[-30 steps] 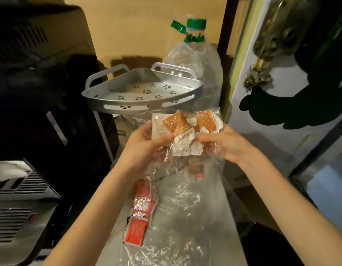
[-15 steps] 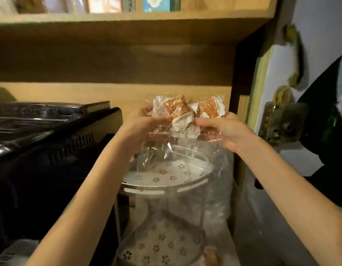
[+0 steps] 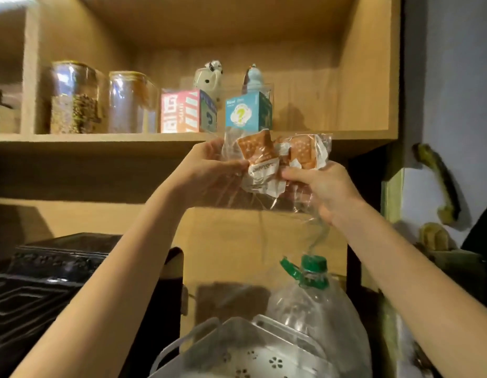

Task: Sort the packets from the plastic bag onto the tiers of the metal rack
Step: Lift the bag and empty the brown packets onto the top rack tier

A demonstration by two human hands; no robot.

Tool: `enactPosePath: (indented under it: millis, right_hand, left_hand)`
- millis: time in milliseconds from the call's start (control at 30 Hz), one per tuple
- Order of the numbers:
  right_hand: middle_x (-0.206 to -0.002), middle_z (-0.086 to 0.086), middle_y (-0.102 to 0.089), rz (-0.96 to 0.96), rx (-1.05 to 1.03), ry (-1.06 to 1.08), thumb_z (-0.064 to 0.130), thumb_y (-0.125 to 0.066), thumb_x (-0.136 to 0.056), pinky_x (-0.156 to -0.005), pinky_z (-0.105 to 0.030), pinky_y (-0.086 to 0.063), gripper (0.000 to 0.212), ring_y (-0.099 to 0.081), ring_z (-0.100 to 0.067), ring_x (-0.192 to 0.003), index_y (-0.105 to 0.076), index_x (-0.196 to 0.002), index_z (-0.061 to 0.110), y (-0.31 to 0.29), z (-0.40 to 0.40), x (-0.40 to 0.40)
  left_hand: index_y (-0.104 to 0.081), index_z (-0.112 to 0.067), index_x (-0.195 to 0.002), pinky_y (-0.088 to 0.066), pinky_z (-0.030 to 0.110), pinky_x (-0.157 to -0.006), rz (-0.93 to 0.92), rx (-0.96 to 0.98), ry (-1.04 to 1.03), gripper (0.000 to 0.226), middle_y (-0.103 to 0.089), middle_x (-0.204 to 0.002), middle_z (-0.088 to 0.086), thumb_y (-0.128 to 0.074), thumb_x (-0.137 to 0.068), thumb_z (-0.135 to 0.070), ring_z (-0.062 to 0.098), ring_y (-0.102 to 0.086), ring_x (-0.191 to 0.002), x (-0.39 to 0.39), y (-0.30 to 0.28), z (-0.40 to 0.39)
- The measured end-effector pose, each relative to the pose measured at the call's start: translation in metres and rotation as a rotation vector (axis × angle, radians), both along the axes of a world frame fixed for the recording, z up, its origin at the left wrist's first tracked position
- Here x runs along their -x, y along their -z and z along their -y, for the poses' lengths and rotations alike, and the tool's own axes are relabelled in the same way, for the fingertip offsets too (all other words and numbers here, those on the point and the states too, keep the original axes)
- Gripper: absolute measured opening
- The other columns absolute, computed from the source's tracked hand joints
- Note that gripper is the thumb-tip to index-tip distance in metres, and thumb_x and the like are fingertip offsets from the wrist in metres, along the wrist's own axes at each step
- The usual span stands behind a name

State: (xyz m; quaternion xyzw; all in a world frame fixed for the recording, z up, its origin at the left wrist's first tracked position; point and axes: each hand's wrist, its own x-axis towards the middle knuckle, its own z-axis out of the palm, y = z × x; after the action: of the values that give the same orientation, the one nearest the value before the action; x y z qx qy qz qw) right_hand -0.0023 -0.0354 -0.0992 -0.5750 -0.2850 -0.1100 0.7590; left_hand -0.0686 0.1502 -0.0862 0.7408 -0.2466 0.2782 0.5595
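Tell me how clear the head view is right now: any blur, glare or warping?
Head view: warm dim light; motion blur softens the jars and metal rack; the plastic bag glints faintly; wide-angle bends the shelf edges; packets stay readable between left hand and right hand.

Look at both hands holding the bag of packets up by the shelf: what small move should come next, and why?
Probably lower the plastic bag toward the metal rack. The left hand and right hand hold it with the orange packets high above the rack's top tier, too far up to sort any out.
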Motion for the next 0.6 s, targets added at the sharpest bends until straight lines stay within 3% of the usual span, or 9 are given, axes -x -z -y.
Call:
enactPosePath:
  millis: [133, 200, 333, 433, 500, 600]
  right_hand:
    - [-0.069, -0.001, -0.073, 0.137, -0.073, -0.017, -0.005, -0.076, -0.065, -0.05, -0.028, -0.057, 0.026, -0.071, -0.016, -0.062, -0.065, -0.076, 0.017, -0.01, -0.01, -0.012]
    - [-0.062, 0.004, -0.072, 0.192, -0.092, 0.006, -0.004, -0.075, -0.066, -0.051, -0.027, -0.058, 0.027, -0.071, -0.013, -0.062, -0.066, -0.073, 0.021, -0.009, -0.017, -0.016]
    - [-0.078, -0.004, -0.073, 0.175, -0.124, -0.014, -0.007, -0.073, -0.067, -0.07, -0.04, -0.059, 0.028, -0.071, -0.024, -0.078, -0.067, -0.077, 0.018, 0.013, -0.029, -0.029]
    - [-0.084, -0.007, -0.073, 0.095, -0.094, -0.02, -0.005, -0.074, -0.068, -0.077, -0.046, -0.057, 0.024, -0.07, -0.028, -0.083, -0.068, -0.075, 0.018, 0.045, -0.034, -0.039]
    - [-0.085, -0.005, -0.073, 0.064, -0.057, -0.006, -0.003, -0.074, -0.069, -0.079, -0.044, -0.056, 0.022, -0.07, -0.027, -0.086, -0.069, -0.076, 0.017, 0.07, -0.035, -0.043]
    - [-0.077, 0.001, -0.075, -0.006, -0.019, -0.025, -0.005, -0.073, -0.069, -0.066, -0.032, -0.058, 0.024, -0.071, -0.02, -0.078, -0.068, -0.08, 0.016, 0.105, -0.034, -0.05]
  left_hand:
    - [-0.054, -0.007, -0.115, -0.057, 0.025, -0.063, 0.07, -0.018, 0.024, 0.035, -0.07, -0.09, 0.004, -0.059, -0.081, -0.002, 0.014, -0.069, -0.078, -0.004, -0.016, -0.01]
    - [-0.053, -0.009, -0.118, -0.059, 0.029, -0.07, 0.096, -0.011, 0.02, 0.038, -0.069, -0.096, 0.006, -0.059, -0.081, -0.003, 0.018, -0.069, -0.085, -0.007, -0.017, -0.015]
    - [-0.055, -0.008, -0.118, -0.057, 0.027, -0.065, 0.096, 0.037, -0.025, 0.043, -0.07, -0.097, 0.008, -0.063, -0.077, -0.007, 0.02, -0.07, -0.085, -0.017, 0.003, -0.022]
    - [-0.058, -0.012, -0.113, -0.059, 0.033, -0.07, 0.043, 0.017, -0.05, 0.035, -0.07, -0.098, 0.008, -0.062, -0.08, -0.003, 0.021, -0.069, -0.086, -0.027, 0.031, -0.025]
    - [-0.06, -0.016, -0.109, -0.059, 0.036, -0.071, -0.002, 0.015, -0.073, 0.032, -0.071, -0.095, 0.005, -0.062, -0.08, -0.002, 0.018, -0.069, -0.084, -0.034, 0.053, -0.027]
    - [-0.061, -0.02, -0.104, -0.059, 0.033, -0.066, -0.087, 0.044, -0.059, 0.032, -0.073, -0.084, -0.004, -0.062, -0.08, 0.001, 0.012, -0.07, -0.076, -0.041, 0.088, -0.028]
